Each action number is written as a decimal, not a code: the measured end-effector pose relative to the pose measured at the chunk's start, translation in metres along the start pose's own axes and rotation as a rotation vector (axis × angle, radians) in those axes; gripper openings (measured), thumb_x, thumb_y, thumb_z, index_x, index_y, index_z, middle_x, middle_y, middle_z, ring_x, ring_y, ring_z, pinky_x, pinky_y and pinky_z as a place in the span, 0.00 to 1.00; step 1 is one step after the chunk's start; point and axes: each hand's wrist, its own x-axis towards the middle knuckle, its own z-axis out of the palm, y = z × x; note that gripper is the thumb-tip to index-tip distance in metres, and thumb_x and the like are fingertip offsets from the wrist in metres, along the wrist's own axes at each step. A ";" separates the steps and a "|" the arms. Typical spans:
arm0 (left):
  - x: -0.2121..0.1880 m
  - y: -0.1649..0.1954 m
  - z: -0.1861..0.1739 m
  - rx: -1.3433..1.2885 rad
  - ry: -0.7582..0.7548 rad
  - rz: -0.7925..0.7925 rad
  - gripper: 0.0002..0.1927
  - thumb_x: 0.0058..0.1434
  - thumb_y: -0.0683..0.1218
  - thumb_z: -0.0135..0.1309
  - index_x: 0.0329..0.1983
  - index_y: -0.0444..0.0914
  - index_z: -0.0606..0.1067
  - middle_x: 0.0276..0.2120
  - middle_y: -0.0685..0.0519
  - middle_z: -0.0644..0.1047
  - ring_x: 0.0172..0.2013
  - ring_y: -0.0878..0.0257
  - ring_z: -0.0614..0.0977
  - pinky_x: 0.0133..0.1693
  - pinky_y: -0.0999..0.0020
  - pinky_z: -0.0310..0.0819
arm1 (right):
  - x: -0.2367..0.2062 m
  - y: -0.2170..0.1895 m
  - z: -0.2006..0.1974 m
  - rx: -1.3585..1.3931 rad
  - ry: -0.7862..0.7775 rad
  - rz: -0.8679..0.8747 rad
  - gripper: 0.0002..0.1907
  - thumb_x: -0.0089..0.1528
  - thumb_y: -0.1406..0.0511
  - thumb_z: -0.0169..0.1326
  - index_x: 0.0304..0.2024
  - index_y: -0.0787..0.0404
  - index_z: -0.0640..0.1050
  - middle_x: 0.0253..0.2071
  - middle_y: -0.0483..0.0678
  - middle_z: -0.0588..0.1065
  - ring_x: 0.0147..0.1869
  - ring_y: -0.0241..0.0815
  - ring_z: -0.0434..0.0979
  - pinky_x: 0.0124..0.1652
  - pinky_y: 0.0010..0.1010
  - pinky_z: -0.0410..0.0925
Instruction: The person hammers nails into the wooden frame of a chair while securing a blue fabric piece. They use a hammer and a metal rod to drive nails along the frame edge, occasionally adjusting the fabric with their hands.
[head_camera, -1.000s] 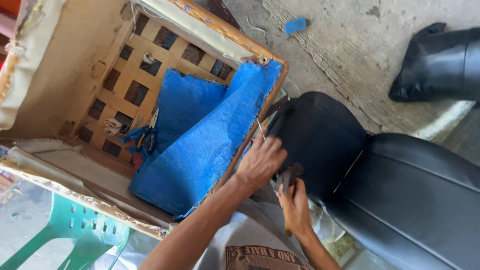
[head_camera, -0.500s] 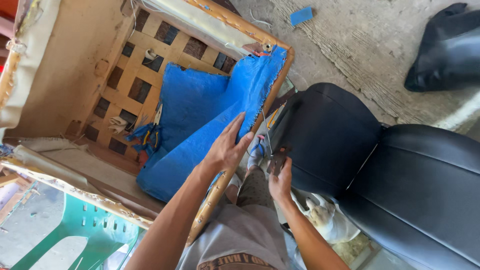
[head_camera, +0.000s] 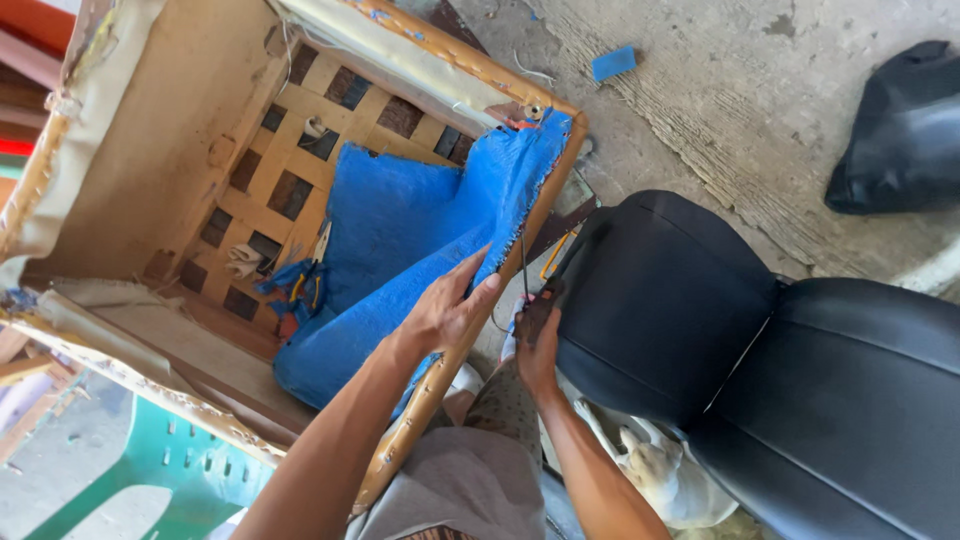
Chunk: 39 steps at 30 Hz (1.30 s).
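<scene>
My left hand lies flat, fingers apart, on the blue fabric where it is draped over the wooden rail of an upturned sofa frame. Just to its right, my right hand is closed around a dark-handled tool. The tool's thin metal shaft points up along the fabric's edge at the rail. A black leather seat cushion touches the right hand's far side.
Pliers with blue and yellow handles lie inside the frame on woven webbing. A second black cushion adjoins the first. A black bag and blue scrap lie on the concrete. A green plastic chair stands lower left.
My left hand has slid down the rail from beside the cushion and flattened on the blue fabric. My right hand has brought the tool up to the fabric's edge.
</scene>
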 end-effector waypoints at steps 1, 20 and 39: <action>-0.001 0.001 0.000 -0.010 -0.004 0.007 0.38 0.71 0.64 0.39 0.74 0.34 0.59 0.68 0.35 0.66 0.69 0.41 0.66 0.65 0.56 0.59 | -0.008 -0.001 -0.003 0.032 0.007 -0.004 0.17 0.72 0.61 0.49 0.56 0.66 0.64 0.44 0.49 0.70 0.44 0.39 0.70 0.43 0.33 0.68; 0.015 0.004 0.016 0.103 0.247 -0.055 0.32 0.62 0.60 0.56 0.59 0.32 0.71 0.53 0.36 0.77 0.55 0.42 0.79 0.54 0.56 0.72 | -0.015 -0.207 -0.073 0.515 -0.188 0.809 0.11 0.63 0.66 0.49 0.45 0.66 0.69 0.32 0.52 0.73 0.24 0.41 0.71 0.24 0.33 0.66; -0.001 0.016 0.008 0.029 0.493 0.003 0.13 0.67 0.48 0.54 0.34 0.33 0.77 0.32 0.42 0.78 0.32 0.45 0.79 0.36 0.54 0.72 | -0.118 -0.197 -0.072 0.154 -0.185 0.672 0.11 0.65 0.65 0.49 0.46 0.65 0.69 0.36 0.52 0.75 0.26 0.39 0.74 0.26 0.31 0.70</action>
